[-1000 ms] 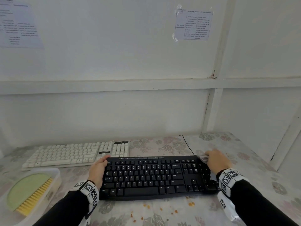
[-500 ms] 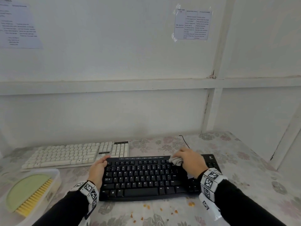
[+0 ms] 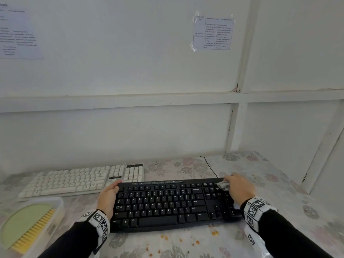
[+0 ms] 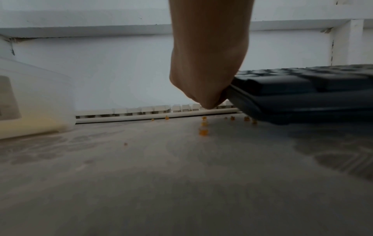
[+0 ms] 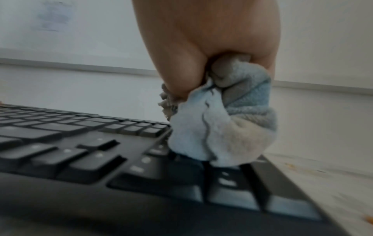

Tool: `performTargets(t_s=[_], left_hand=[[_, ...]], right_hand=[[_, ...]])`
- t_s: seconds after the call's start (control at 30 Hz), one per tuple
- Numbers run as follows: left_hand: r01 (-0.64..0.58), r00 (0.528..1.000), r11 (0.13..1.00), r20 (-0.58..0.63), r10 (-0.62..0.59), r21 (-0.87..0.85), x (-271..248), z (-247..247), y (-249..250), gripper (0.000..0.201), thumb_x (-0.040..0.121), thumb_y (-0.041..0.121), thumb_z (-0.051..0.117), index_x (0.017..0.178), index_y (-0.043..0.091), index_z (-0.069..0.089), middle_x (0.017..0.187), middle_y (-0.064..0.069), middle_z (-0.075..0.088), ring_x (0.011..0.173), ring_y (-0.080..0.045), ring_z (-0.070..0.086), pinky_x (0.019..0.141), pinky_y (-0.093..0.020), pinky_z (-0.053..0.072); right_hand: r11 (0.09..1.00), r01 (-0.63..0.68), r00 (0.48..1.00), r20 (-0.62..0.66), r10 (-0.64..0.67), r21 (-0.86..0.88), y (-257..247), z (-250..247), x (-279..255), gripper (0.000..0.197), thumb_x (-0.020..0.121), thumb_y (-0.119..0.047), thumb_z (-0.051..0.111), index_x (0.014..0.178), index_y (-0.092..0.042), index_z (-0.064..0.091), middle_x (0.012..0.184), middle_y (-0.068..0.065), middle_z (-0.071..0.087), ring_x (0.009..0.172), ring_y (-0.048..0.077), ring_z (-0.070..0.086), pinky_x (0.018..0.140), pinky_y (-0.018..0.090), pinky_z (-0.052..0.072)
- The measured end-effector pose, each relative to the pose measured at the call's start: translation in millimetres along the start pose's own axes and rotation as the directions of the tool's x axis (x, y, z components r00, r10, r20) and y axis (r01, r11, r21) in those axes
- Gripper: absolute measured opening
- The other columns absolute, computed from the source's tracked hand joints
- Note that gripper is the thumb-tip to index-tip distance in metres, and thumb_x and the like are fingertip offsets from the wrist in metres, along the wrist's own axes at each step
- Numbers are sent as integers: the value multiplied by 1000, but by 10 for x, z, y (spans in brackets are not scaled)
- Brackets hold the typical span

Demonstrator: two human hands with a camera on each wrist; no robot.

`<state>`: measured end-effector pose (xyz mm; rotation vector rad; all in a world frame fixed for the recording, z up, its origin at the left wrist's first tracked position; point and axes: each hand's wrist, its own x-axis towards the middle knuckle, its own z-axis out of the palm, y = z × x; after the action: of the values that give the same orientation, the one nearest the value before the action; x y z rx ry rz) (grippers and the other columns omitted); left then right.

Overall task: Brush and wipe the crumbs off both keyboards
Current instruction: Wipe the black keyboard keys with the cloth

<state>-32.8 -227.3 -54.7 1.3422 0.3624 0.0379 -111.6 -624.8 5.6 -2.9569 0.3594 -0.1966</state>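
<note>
Your right hand (image 3: 240, 187) has its fingers bunched tight round a balled cloth (image 5: 220, 127), pressed onto the black keyboard (image 3: 167, 202) at its far right corner. Your left hand (image 3: 108, 197) clasps that keyboard's left end, thumb over the top edge. Wiping outward could, I judge, flick crumbs (image 3: 215, 233) off the table, or toward the white keyboard (image 3: 80, 180) just behind the black keyboard's left end.
</note>
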Motion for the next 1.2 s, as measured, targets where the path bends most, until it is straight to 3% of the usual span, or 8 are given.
performTargets(t_s=[0.17, 0.3, 0.43, 0.57, 0.73, 0.9, 1.0, 1.2], left_hand=[[-14, 1000, 1000, 9, 14, 2, -9, -1, -3, 39, 97, -2, 38, 94, 24, 68, 116, -19, 61, 91, -27, 58, 83, -40, 49], [-4, 1000, 1000, 21, 4, 10, -15, -14, -1, 38, 97, -2, 37, 97, 22, 67, 118, -20, 60, 95, -28, 57, 90, -44, 47], [25, 999, 1000, 25, -25, -5, -20, -27, 11, 39, 97, -2, 37, 96, 22, 68, 119, -20, 60, 92, -27, 57, 80, -40, 49], [49, 999, 999, 21, -49, -22, -44, -30, 28, 37, 96, -3, 37, 96, 19, 67, 115, -19, 60, 87, -25, 57, 73, -36, 49], [117, 993, 992, 28, -115, -49, -64, -45, 44, 34, 97, -2, 36, 103, 15, 65, 106, -17, 60, 78, -23, 56, 65, -34, 47], [165, 986, 985, 34, -163, -51, -155, -25, 93, 35, 98, -2, 33, 106, 15, 63, 101, -19, 61, 82, -28, 57, 74, -43, 51], [157, 987, 987, 45, -156, -32, -188, -13, 118, 37, 97, -3, 31, 107, 14, 62, 107, -26, 62, 92, -34, 58, 92, -53, 46], [181, 983, 975, 61, -174, -127, -204, -12, 151, 39, 94, -5, 30, 115, 3, 62, 100, -23, 65, 89, -33, 62, 91, -48, 49]], right_hand=[[987, -159, 987, -27, 159, 19, 232, -31, -75, 32, 89, -8, 40, 104, -28, 60, 110, -1, 56, 94, 20, 56, 77, 29, 48], [965, -261, 965, 1, 261, -38, 308, -103, -136, 23, 91, -10, 40, 91, -25, 58, 96, 0, 56, 82, 19, 56, 72, 27, 45], [940, -304, 952, -22, 304, -157, 149, -196, -235, 24, 92, -16, 43, 114, -15, 53, 118, 7, 46, 100, 24, 58, 77, 31, 49], [977, -197, 979, -41, 201, 79, -275, -253, -162, 24, 91, -13, 45, 114, -11, 48, 114, 10, 51, 92, 26, 59, 75, 33, 50], [914, 47, 994, 67, -80, 403, -1260, -144, -35, 17, 96, -28, 45, 104, -15, 51, 83, -3, 59, 68, 9, 58, 68, 24, 53], [858, 191, 954, 114, -276, 477, -2251, 134, -30, 23, 96, -23, 45, 101, -6, 58, 89, 4, 61, 65, 10, 51, 65, 21, 48], [863, 230, 940, 126, -316, 450, -2660, 281, -62, 20, 94, -16, 45, 107, -5, 56, 102, 9, 61, 76, 16, 52, 69, 25, 48], [904, 312, 889, 245, -387, 293, -2986, 366, -183, 26, 93, -9, 43, 116, -3, 54, 124, 14, 47, 108, 28, 54, 84, 31, 43]])
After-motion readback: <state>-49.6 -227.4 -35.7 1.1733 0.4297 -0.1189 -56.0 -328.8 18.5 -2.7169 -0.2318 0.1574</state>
